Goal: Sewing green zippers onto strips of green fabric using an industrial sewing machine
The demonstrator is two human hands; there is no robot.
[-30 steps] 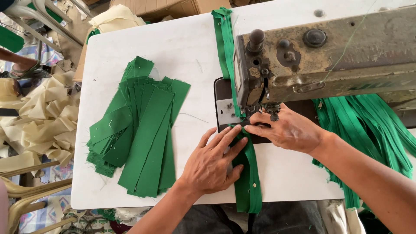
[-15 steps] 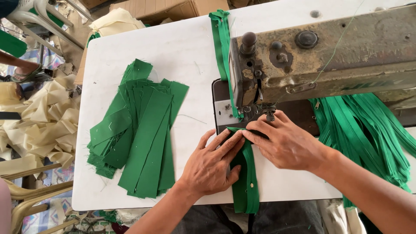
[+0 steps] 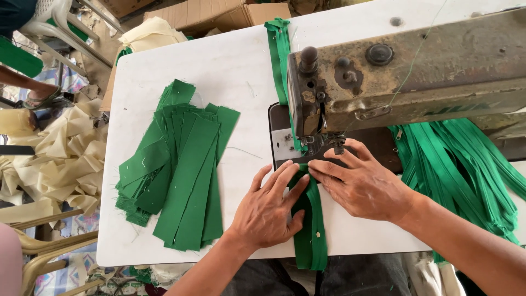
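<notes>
Both hands flat, fingers spread, no grip closed: left hand (image 3: 271,211) & right hand (image 3: 364,186) press narrow green fabric strip (image 3: 310,219) just below rusty sewing machine (image 3: 405,71) needle. Flat cut green strips (image 3: 181,164) stacked left of machine on white surface (image 3: 219,66).

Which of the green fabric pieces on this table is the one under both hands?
The long narrow green fabric strip running under the sewing machine; left hand and right hand press it flat. The stacked green strips lie untouched to the left.

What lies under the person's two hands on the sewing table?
A long green strip lies under the left hand and right hand, on the white table. The needle area under the machine head is hidden.
</notes>
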